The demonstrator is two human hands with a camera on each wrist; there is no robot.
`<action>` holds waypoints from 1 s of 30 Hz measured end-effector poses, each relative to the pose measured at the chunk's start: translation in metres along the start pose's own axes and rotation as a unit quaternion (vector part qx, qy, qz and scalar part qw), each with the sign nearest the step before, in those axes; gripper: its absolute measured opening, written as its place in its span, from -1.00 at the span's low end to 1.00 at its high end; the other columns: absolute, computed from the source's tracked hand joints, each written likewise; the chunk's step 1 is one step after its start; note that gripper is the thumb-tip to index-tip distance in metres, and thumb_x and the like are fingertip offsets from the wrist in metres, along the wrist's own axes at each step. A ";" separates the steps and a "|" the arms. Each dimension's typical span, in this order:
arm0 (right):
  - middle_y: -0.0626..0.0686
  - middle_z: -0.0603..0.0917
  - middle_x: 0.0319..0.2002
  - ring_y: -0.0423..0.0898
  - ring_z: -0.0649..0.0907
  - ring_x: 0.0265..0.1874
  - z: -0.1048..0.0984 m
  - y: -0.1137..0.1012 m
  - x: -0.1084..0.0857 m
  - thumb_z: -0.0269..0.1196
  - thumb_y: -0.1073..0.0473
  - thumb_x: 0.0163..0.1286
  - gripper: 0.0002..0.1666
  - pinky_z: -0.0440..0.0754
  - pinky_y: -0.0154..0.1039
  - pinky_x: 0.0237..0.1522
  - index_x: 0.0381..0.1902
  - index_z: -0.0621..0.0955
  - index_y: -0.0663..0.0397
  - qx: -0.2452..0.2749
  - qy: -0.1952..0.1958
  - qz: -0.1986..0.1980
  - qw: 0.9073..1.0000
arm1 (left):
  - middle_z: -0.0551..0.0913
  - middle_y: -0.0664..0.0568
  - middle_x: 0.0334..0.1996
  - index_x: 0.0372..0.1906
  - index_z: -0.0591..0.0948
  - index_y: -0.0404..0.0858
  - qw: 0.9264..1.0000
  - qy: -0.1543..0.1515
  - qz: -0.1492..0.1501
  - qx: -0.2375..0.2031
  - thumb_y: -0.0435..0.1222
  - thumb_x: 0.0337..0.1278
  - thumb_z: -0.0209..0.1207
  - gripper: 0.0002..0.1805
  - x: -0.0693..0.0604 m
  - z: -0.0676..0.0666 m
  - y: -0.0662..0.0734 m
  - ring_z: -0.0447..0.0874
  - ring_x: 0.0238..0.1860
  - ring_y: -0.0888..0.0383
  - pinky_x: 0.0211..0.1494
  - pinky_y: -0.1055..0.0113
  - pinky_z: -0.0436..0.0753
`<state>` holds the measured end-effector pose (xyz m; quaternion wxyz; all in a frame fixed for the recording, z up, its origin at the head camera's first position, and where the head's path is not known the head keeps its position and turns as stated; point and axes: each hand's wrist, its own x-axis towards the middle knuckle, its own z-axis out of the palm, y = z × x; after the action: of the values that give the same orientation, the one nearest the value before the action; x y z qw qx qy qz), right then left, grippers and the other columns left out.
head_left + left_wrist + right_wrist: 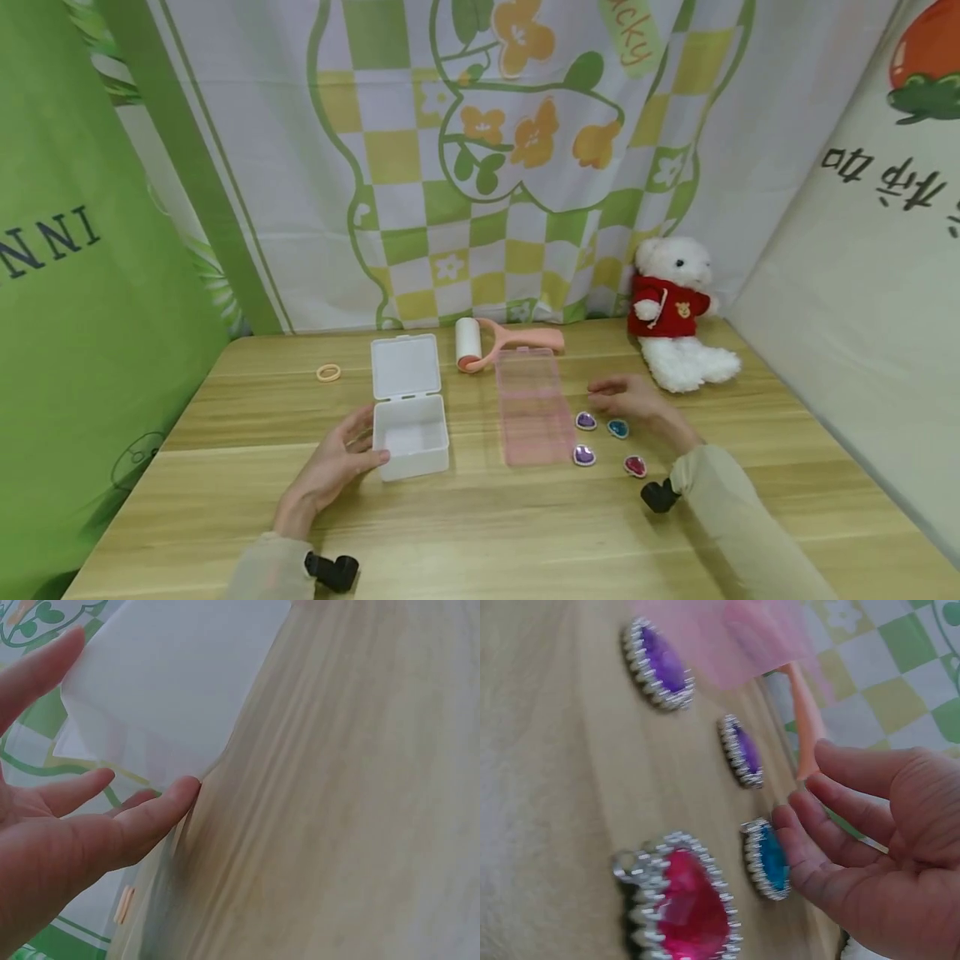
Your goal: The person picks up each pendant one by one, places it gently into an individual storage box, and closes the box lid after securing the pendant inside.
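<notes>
A white box (411, 450) with its lid raised stands at left centre. My left hand (334, 463) lies along its left side, the thumb at its front corner; in the left wrist view the fingers of that hand (90, 817) are spread beside the box (172, 675). My right hand (637, 403) hovers above the gems with nothing in it. Below it are a blue gem (618, 428), a red gem (635, 466) and two purple gems (586, 421) (583, 455). The right wrist view shows the fingertips of my right hand (877, 840) close to the blue gem (771, 859).
A pink clear case (534, 408) lies between the box and the gems. Behind it is a lint roller (468, 343) with an orange handle. A beige ring (328, 372) lies at the back left, and a white plush bear (675, 312) in red sits at the back right.
</notes>
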<state>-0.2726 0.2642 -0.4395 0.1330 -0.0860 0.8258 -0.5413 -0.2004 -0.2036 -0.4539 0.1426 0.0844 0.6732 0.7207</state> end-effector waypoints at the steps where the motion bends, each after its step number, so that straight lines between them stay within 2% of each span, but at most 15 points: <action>1: 0.34 0.65 -0.11 -0.12 0.64 -0.26 0.001 0.001 0.001 0.23 0.34 0.30 -0.52 0.64 -0.26 -0.20 0.08 0.46 0.61 -0.012 -0.006 0.001 1.000 | 0.01 -0.38 0.41 0.47 -0.04 -0.40 1.000 -0.006 0.002 -0.003 -0.54 0.01 0.26 -0.03 0.000 0.000 0.000 0.15 0.33 -0.32 0.09 0.31 0.55; 5: 0.17 0.68 -0.23 -0.18 0.58 -0.30 0.003 0.004 0.002 0.35 0.28 0.20 -0.54 0.57 -0.34 -0.26 -0.01 0.56 0.51 -0.082 -0.019 -0.013 0.996 | 0.01 -0.39 0.42 0.46 -0.02 -0.42 1.000 -0.016 0.002 -0.013 -0.56 0.01 0.25 -0.05 0.000 -0.001 0.000 0.15 0.34 -0.33 0.09 0.30 0.56; 9: 0.10 0.67 -0.28 -0.18 0.55 -0.31 0.004 0.005 0.004 0.43 0.24 0.12 -0.55 0.54 -0.35 -0.27 -0.08 0.62 0.43 -0.116 -0.026 -0.030 0.992 | -0.02 -0.38 0.43 0.47 -0.03 -0.40 1.000 -0.017 0.000 -0.013 -0.55 0.02 0.26 -0.05 -0.001 -0.001 0.001 0.10 0.36 -0.36 0.10 0.30 0.55; 16: 0.04 0.66 -0.37 -0.16 0.52 -0.37 0.005 0.004 0.006 0.45 0.26 0.08 -0.68 0.49 -0.38 -0.34 -0.24 0.66 0.36 -0.142 -0.041 -0.048 0.988 | -0.03 -0.40 0.44 0.47 -0.04 -0.40 1.000 -0.018 -0.002 -0.005 -0.52 0.03 0.27 -0.04 -0.001 -0.002 0.001 0.07 0.37 -0.37 0.12 0.28 0.53; 22: 0.01 0.56 -0.43 -0.13 0.47 -0.40 0.007 -0.003 0.001 0.41 0.31 0.11 -0.74 0.45 -0.38 -0.38 -0.30 0.60 0.37 -0.133 -0.065 -0.047 0.988 | 0.01 -0.42 0.42 0.48 -0.03 -0.39 1.000 -0.009 -0.008 0.002 -0.52 0.04 0.27 -0.05 -0.002 -0.002 0.001 0.11 0.35 -0.36 0.15 0.23 0.52; 30: 0.05 0.58 -0.42 -0.14 0.51 -0.40 0.009 -0.006 0.001 0.37 0.33 0.15 -0.75 0.49 -0.36 -0.36 -0.31 0.54 0.37 -0.134 -0.050 -0.054 0.988 | 0.04 -0.43 0.40 0.48 -0.02 -0.38 1.000 -0.009 -0.003 0.006 -0.51 0.05 0.27 -0.05 -0.001 -0.004 -0.001 0.14 0.34 -0.35 0.13 0.25 0.53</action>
<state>-0.2707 0.2539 -0.4370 0.1321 -0.1745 0.8772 -0.4273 -0.2007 -0.2073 -0.4546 0.1504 0.0892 0.6765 0.7153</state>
